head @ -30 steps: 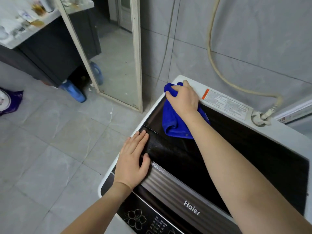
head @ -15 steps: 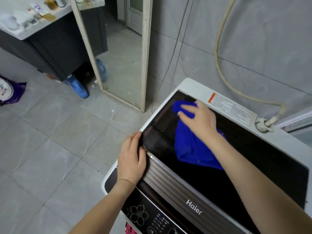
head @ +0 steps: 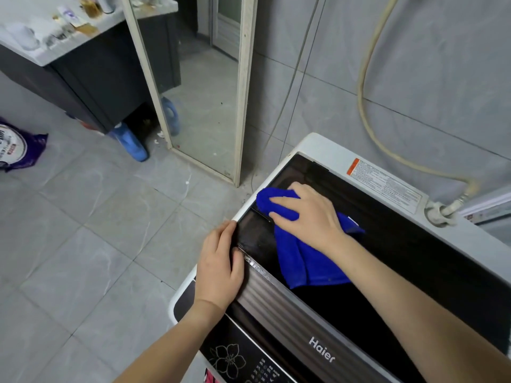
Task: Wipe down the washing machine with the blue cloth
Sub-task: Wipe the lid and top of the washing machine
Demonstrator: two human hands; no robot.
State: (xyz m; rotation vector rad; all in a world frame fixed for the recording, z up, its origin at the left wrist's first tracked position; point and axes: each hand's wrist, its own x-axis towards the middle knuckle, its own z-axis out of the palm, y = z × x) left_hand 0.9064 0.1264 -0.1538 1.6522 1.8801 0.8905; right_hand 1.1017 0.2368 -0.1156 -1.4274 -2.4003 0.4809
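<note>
A top-loading washing machine [head: 420, 261] with a dark glass lid and white rim fills the lower right. The blue cloth [head: 307, 261] lies spread on the lid near its left edge. My right hand [head: 307, 214] presses flat on the cloth, fingers straight and pointing left. My left hand [head: 219, 269] rests on the machine's left rim, fingers laid over the edge beside the ribbed silver lid handle [head: 279, 299]. The cloth's middle is hidden under my right hand.
A cream hose [head: 370, 125] runs down the tiled wall to an inlet [head: 439, 214] at the machine's back. A framed mirror [head: 199, 87] leans against the wall on the left. Blue bottles [head: 132, 145] and a purple bag [head: 16, 147] sit on the floor by a dark cabinet [head: 83, 78].
My right hand has slid the cloth from the lid's far left corner toward me along the left side. My left hand shifted from flat on the lid to the rim.
</note>
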